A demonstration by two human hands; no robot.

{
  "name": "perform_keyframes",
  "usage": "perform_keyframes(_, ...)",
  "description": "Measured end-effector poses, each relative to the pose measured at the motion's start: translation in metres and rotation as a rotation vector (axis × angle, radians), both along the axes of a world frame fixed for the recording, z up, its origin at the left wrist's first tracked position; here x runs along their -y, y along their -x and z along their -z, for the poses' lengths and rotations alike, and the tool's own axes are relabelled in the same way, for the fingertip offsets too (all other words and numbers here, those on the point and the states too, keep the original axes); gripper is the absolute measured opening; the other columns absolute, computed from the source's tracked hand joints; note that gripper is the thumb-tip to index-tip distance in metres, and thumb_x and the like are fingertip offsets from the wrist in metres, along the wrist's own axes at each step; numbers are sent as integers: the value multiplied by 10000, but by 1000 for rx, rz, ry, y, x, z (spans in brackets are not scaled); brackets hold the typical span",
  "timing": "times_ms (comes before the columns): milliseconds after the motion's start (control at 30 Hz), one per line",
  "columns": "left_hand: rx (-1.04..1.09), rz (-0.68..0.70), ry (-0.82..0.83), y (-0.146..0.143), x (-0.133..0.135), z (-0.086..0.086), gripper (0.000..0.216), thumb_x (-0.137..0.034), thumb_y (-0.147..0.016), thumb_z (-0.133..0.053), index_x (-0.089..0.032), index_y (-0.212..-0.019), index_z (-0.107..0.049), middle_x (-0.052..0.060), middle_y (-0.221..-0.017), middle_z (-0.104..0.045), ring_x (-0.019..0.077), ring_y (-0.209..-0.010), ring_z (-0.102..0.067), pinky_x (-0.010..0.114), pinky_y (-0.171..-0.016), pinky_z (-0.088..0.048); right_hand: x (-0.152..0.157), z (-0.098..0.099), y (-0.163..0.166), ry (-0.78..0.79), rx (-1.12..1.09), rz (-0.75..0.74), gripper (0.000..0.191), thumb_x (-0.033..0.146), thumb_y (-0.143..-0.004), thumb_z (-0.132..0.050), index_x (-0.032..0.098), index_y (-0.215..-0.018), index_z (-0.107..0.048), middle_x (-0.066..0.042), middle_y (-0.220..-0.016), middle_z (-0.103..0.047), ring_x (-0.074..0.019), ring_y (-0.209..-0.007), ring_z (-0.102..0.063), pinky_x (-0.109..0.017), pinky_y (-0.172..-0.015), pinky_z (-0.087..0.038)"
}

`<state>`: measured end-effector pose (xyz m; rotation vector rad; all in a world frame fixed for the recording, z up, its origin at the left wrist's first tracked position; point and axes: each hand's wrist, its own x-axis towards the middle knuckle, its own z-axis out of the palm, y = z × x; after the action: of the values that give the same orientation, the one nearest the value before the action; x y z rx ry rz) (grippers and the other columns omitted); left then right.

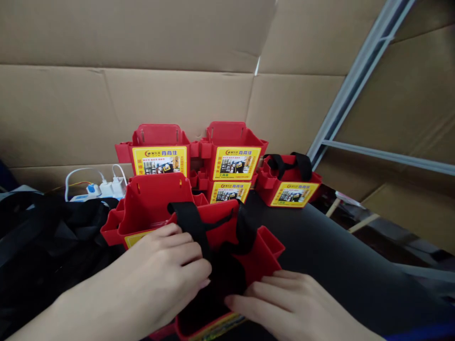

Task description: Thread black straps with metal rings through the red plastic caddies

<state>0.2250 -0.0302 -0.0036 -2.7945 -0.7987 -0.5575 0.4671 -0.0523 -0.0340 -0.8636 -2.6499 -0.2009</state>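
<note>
A red plastic tool box (pixel 259 265) stands nearest to me, its black webbing strap (pixel 194 222) threaded through the back wall and drooping into the dark interior. My left hand (pixel 170 270) is closed at the box's left side, fingers curled inward beside the strap; its fingertips are partly hidden. At the right and front rim, my right hand (pixel 284 303) is bent over the edge, with its thumb or a finger reaching inside. A yellow label shows at the lower front. Just behind on the left, touching or nearly so, is another red tool box (pixel 152 199) with no strap visible.
Red tool boxes with yellow labels (pixel 232 163) are stacked at the back. One with a black strap (pixel 287 182) sits at the back right. Black straps (pixel 53 241) lie heaped on the left, near a power strip (pixel 106 189). Cardboard walls (pixel 177 94) enclose the black tabletop (pixel 320 255).
</note>
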Motion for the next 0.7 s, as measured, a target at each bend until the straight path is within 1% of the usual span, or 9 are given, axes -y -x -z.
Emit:
perform_keyframes(67,80,15,-79,-10,-3,6,173,-237,-878,-468,-209,-986,-599,25,-990,-651,155,-951,-592,319,-913,-423,-5,2,-18,4,-33,18,348,166,-899,-335,308,-1072,-602,42,-825,-693,-106,-677,-649,-224,-613,-502)
perform_keyframes(133,141,19,-149,-19,-6,14,241,-241,-881,-460,-197,-1101,-550,56,-1165,-591,186,-1132,-505,358,-982,-380,-13,4,-41,13,-55,67,319,168,-879,-390,294,-1081,-603,25,-873,-698,-119,-706,-662,-228,-624,-519)
perform_keyframes(233,129,33,-158,-32,-11,36,291,-239,-887,-438,-178,-1164,-502,77,-1285,-509,202,-1230,-420,375,-1012,-370,-30,7,-83,32,-109,152,256,206,-836,-504,251,-1064,-611,-7,-934,-698,-155,-772,-675,-241,-669,-553)
perform_keyframes(367,0,24,-18,-42,-26,83,317,-242,-894,-397,-176,-1191,-483,83,-1316,-483,225,-1242,-417,414,-1003,-398,-58,6,-143,92,-215,189,219,278,-787,-581,237,-993,-645,-31,-922,-702,-199,-781,-681,-252,-649,-575)
perform_keyframes(433,-24,2,79,-43,-34,107,349,-253,-889,-403,-169,-1223,-462,101,-1339,-460,234,-1257,-401,423,-1008,-399,-69,4,-167,164,-259,252,164,276,-783,-583,223,-914,-665,-48,-874,-703,-200,-759,-682,-229,-606,-569)
perform_keyframes(500,-5,-21,183,-41,-41,125,406,-287,-881,-423,-152,-1264,-425,124,-1362,-430,237,-1276,-377,424,-1018,-393,-78,2,-186,244,-289,332,111,267,-782,-579,210,-823,-665,-58,-840,-700,-188,-720,-682,-201,-570,-556)
perform_keyframes(600,39,-25,305,-37,-48,138,486,-342,-871,-440,-152,-1313,-372,137,-1397,-379,236,-1301,-336,436,-1038,-368,-93,3,-206,277,-326,348,104,297,-757,-595,204,-727,-632,-60,-819,-692,-177,-660,-674,-197,-541,-547)
perform_keyframes(633,47,-19,329,-36,-49,139,494,-353,-871,-440,-161,-1320,-367,135,-1406,-365,237,-1308,-323,443,-1045,-355,-99,4,-211,231,-372,333,109,313,-718,-629,206,-703,-619,-57,-803,-688,-176,-633,-668,-201,-524,-544)
perform_keyframes(700,56,-10,361,-35,-51,139,488,-363,-872,-436,-177,-1319,-376,131,-1419,-344,241,-1317,-304,456,-1055,-333,-114,6,-222,65,-522,314,202,321,-567,-740,211,-654,-594,-41,-742,-671,-170,-558,-644,-199,-467,-525)
